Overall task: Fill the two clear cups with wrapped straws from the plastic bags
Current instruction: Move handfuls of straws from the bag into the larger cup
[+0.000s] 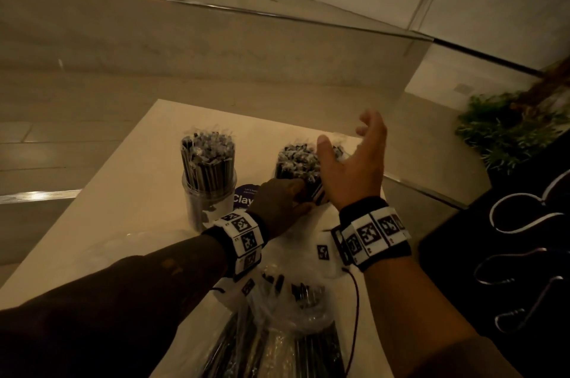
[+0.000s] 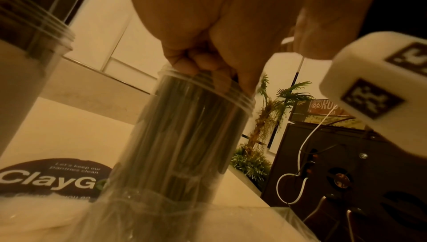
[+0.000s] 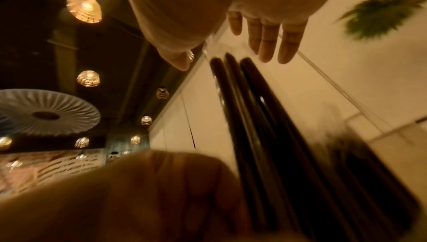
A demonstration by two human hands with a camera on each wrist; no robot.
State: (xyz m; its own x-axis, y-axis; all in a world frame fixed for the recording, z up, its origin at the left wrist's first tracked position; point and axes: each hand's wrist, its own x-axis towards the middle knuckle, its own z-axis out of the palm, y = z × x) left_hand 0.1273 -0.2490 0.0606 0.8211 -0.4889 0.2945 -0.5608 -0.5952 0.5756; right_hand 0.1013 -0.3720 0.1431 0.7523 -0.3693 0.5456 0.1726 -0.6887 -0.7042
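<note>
The person's left hand [image 1: 277,198] holds the near clear cup [image 2: 184,136] at its top, with its fingers [image 2: 203,63] curled at the rim. This cup is packed with wrapped straws [image 1: 297,158]. The right hand [image 1: 354,168] is just beside the tops of those straws, with its fingers [image 3: 272,45] straight and spread, holding nothing.

The other clear cup [image 1: 208,192] stands on the desk [image 1: 138,180] to the left of the left hand. It is full of straws too.

The plastic bags [image 1: 287,316] lie on the desk under the two wrists, with some straws left inside.

The step now looks like making the straws sit neatly. To do it well, the left hand should keep the cup from tipping. The right hand should pat the tops softly, so no straw bends or pops out.
</note>
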